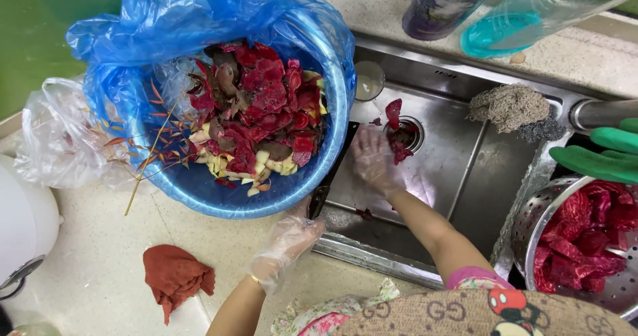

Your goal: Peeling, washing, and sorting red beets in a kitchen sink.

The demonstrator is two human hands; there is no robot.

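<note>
Peels, red and pale yellow, heaped in a blue basin lined with a blue plastic bag, upper-left-centre of the frame, basin sitting on the counter with its edge hanging over the sink rim. Left hand, in a thin clear glove, is at the basin's lower right rim, fingers curled around the handle end of a dark knife whose blade lies along the basin side; likely parked there so the blade stays out of the way. Right hand, also gloved, is down in the steel sink at centre frame, palm flat, fingers spread, gripping nothing, just beside the drain where a few red scraps are stuck. Metal colander at lower right holds red flesh pieces, kept apart from the waste. Green-gloved hand of another person enters at right edge. Scrubbers rest on the sink ledge, small cup at the sink's back corner. Speckled beige counter, wet-looking, with a crumpled rust-red cloth lower left, a clear plastic bag at left, white container at left edge. Teal lid and a jar along the top. Green wall at upper left.
</note>
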